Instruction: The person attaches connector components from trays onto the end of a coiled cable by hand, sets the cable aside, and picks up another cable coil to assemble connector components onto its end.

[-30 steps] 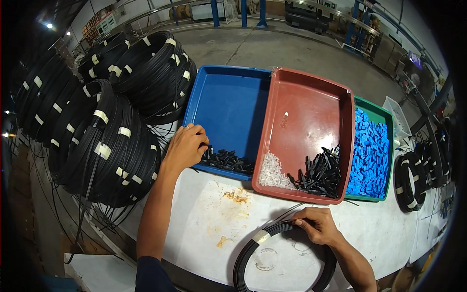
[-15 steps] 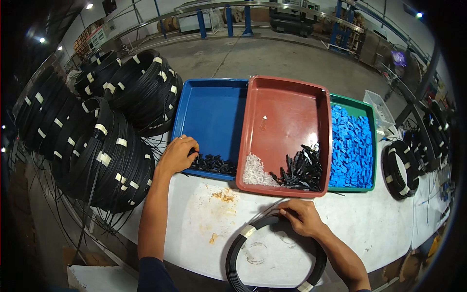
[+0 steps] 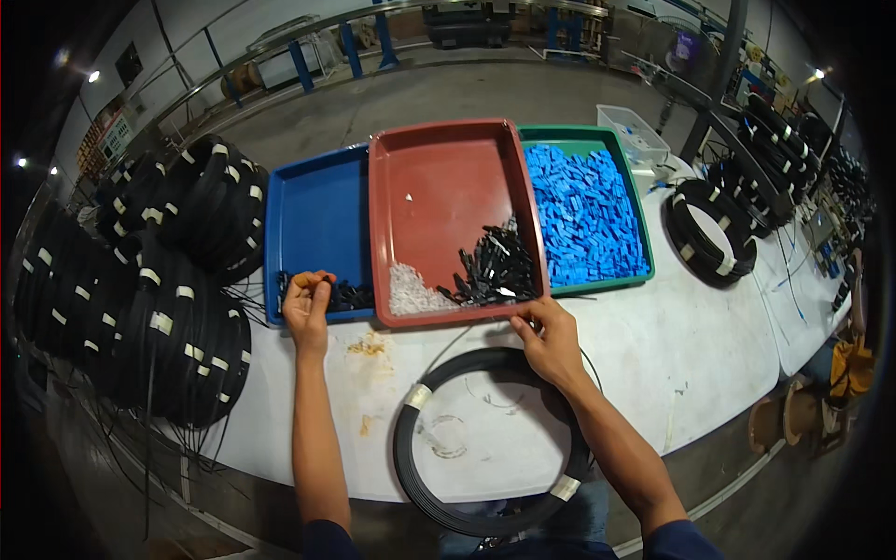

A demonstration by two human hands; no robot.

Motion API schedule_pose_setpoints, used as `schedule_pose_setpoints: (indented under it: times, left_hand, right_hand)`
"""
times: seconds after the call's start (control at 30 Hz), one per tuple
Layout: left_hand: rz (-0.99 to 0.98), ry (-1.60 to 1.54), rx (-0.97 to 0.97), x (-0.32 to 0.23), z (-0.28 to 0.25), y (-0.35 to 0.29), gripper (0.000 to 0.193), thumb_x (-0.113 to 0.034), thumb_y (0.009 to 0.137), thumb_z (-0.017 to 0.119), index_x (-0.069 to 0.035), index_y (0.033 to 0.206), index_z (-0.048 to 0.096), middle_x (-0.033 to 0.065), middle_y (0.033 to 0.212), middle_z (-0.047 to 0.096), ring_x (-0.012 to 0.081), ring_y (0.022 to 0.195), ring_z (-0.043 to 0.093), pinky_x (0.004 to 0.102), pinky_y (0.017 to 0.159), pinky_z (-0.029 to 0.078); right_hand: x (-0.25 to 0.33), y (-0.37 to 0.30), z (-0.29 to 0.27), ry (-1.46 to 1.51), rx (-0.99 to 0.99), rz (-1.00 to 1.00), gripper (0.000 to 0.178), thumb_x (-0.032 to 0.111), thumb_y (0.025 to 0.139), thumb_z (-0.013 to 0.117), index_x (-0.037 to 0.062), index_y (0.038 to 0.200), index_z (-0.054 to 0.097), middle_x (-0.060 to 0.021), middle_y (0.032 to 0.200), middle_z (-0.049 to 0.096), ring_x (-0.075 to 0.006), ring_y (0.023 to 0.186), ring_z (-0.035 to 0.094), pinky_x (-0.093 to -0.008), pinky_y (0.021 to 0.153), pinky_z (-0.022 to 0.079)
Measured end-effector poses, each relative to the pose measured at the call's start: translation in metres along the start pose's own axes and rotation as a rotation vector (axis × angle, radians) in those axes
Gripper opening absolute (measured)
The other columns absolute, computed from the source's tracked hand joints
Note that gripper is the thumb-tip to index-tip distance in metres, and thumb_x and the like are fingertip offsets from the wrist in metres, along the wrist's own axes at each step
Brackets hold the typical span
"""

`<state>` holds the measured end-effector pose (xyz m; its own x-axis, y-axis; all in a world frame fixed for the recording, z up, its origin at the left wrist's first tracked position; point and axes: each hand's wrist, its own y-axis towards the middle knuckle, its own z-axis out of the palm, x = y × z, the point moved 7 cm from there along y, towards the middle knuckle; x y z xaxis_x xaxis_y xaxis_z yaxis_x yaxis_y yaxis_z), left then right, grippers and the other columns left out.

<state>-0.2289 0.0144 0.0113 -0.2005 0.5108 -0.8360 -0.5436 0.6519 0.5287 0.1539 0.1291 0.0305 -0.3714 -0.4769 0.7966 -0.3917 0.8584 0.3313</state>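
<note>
My left hand is raised over the near left corner of the blue tray, fingertips closed on what looks like a small black piece. More small black pieces lie heaped beside it in that tray. Just off the near edge of the red tray, my right hand pinches a thin black cable. This cable belongs to the black cable coil, bound with pale tape, lying at the near edge of the white table. The pinched tip is partly hidden by my fingers.
In the red tray are clear small parts and black parts. Blue clips fill much of the green tray. Stacked black coils crowd the left; another coil lies at right near a clear bin.
My left hand has turned and lifted from the black pieces, fingertips now up. My right hand still pinches the cable, now nearer the red tray. The whole view has shifted toward the right.
</note>
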Motion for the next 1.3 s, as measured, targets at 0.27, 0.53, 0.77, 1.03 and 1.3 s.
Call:
schedule_pose_setpoints:
  times: [0.27,0.53,0.77,1.03,1.3]
  left_hand:
    - [-0.150,-0.280,0.183,-0.007,0.142,-0.051,0.025,-0.008,0.101,0.064,0.002,0.124,0.064,0.0072,0.111,0.068,0.0107,0.095,0.062,0.0237,0.089,0.049]
    - [-0.267,-0.318,0.306,-0.008,0.170,-0.075,0.018,-0.002,0.096,0.068,0.004,0.113,0.066,0.0151,0.109,0.074,0.0201,0.098,0.074,0.0271,0.078,0.059]
    - [-0.248,-0.250,0.489,-0.023,0.184,-0.086,0.016,0.010,0.090,0.069,0.006,0.105,0.068,0.0189,0.106,0.074,0.0216,0.097,0.074,0.0310,0.087,0.061]
    - [-0.184,-0.030,0.487,-0.022,0.180,-0.086,0.014,0.005,0.084,0.078,0.003,0.097,0.073,0.0135,0.100,0.076,0.0146,0.090,0.074,0.0280,0.081,0.060]
    - [0.219,0.592,0.402,-0.063,0.106,-0.046,0.013,-0.007,0.080,0.083,-0.002,0.090,0.076,0.0098,0.087,0.077,0.0218,0.078,0.076,0.0323,0.069,0.059]
  right_hand:
    - [0.000,0.000,0.011,0.133,0.147,-0.047,0.010,0.009,0.086,0.074,0.0004,0.089,0.071,-0.0117,0.078,0.067,-0.0226,0.068,0.063,-0.0346,0.064,0.049]
    - [0.023,-0.014,-0.014,0.091,-0.016,-0.386,0.006,0.003,0.083,0.073,0.0015,0.085,0.068,-0.0111,0.079,0.064,-0.0272,0.068,0.063,-0.0360,0.061,0.048]
    - [0.028,-0.012,-0.011,0.097,0.002,-0.480,0.007,-0.001,0.083,0.073,0.0015,0.087,0.069,-0.0110,0.079,0.064,-0.0274,0.069,0.065,-0.0355,0.061,0.049]
    - [0.027,-0.009,0.001,0.038,0.067,-0.425,0.009,-0.001,0.084,0.074,0.0015,0.088,0.066,-0.0115,0.082,0.064,-0.0266,0.071,0.063,-0.0345,0.063,0.048]
    - [0.001,-0.010,0.009,0.024,0.240,-0.179,0.010,0.002,0.082,0.075,0.0004,0.085,0.066,-0.0095,0.075,0.061,-0.0196,0.064,0.058,-0.0316,0.060,0.045]
